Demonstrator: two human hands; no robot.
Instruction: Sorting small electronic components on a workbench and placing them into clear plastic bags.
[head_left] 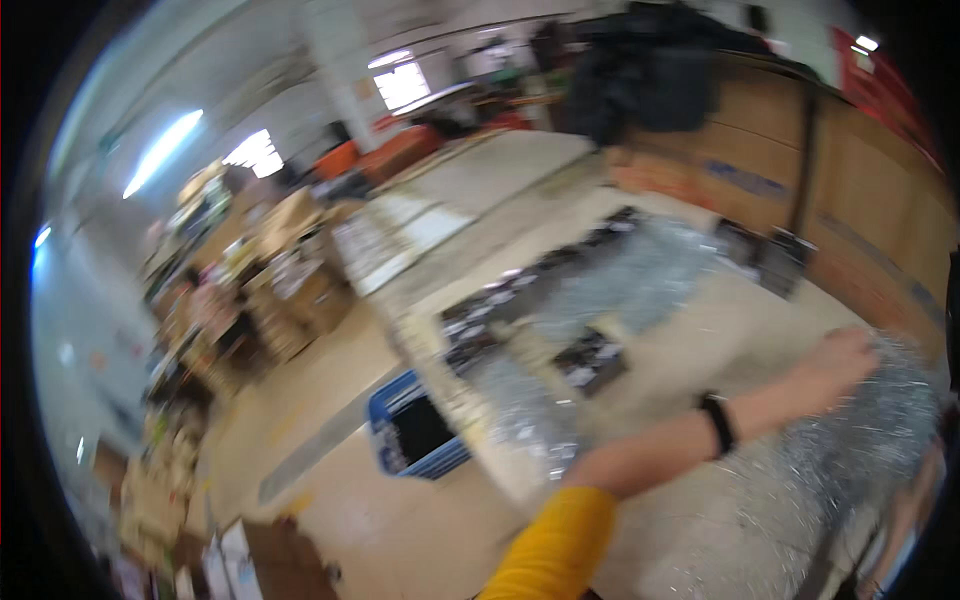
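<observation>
My left arm, in a yellow sleeve and a black wristband, reaches across the pale table (pixel 720 345) to the right. At its end my left hand (pixel 840 368) is at the upper edge of a shiny silvery heap of thin strands (pixel 860 450). The fingers look curled but are smeared by motion, and I cannot see whether anything is in them. Beyond the heap, at the lower right rim, a strip of bare skin shows, perhaps my right arm; its fingers are hidden. A small dark printed box (pixel 590 362) stands alone on the table, left of my forearm.
A row of similar dark boxes (pixel 535 280) lines the table's far left side, beside more silvery material (pixel 635 275). Large cardboard cartons (pixel 760 140) border the back right. A blue basket (pixel 440 460) stands on the floor at left; piled cartons (pixel 290 310) lie beyond it.
</observation>
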